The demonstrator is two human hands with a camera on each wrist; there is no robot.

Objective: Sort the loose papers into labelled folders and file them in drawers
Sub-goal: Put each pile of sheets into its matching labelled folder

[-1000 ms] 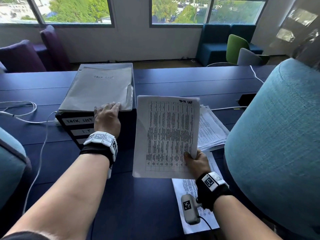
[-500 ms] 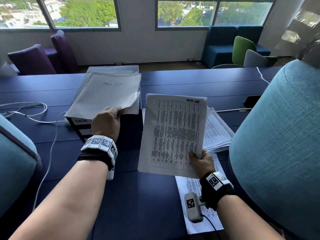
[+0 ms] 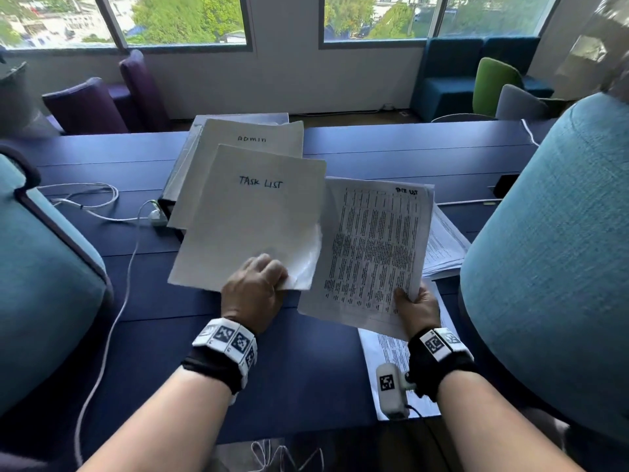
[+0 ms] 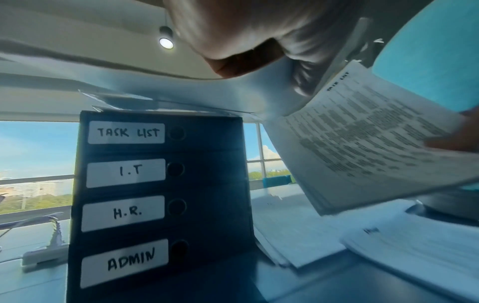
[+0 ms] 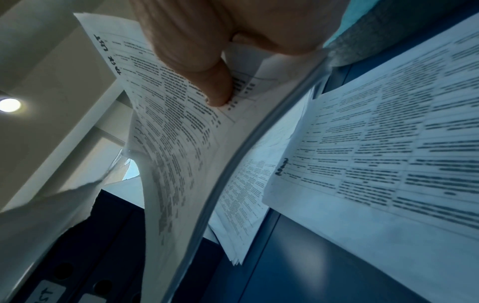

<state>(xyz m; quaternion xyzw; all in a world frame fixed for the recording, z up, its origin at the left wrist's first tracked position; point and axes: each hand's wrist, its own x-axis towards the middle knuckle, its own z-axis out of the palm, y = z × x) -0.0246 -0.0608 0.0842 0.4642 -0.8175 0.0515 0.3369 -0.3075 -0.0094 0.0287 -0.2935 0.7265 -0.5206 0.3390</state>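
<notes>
Desk point(image 3: 306, 369) surface, dark blue, carries every item in the work area. Drawer unit point(image 4: 160, 205) stands on it ahead of your left arm: 4 drawers, labelled from top to bottom TASK LIST, I.T, H.R. and ADMIN, all closed in the left wrist view. ADMIN folder point(image 3: 258, 134) lies on top of the unit, partly covered by the folder you are lifting.

TASK LIST folder point(image 3: 252, 216) is off the unit and held over the desk. Your left hand point(image 3: 253, 291) pinches its near right corner, fingers curled round the edge. Beside it, touching or slightly overlapping its right edge, is the TASK LIST sheet set point(image 3: 371, 253), several printed pages marked to match. Your right hand point(image 3: 417, 304) grips its lower right corner, thumb on the printed face.

Loose paper stack point(image 3: 442, 247) remains on the desk to the right, behind the held pages, and 1 further printed sheet point(image 3: 391, 356) lies under your right wrist.

Step in hand, as judged: pairing the sorted pages with their folder. The next move calls for opening the cover with your left hand, since whether it is parted yet cannot be told, then sliding the pages in squarely. Filing in the top drawer follows.
</notes>
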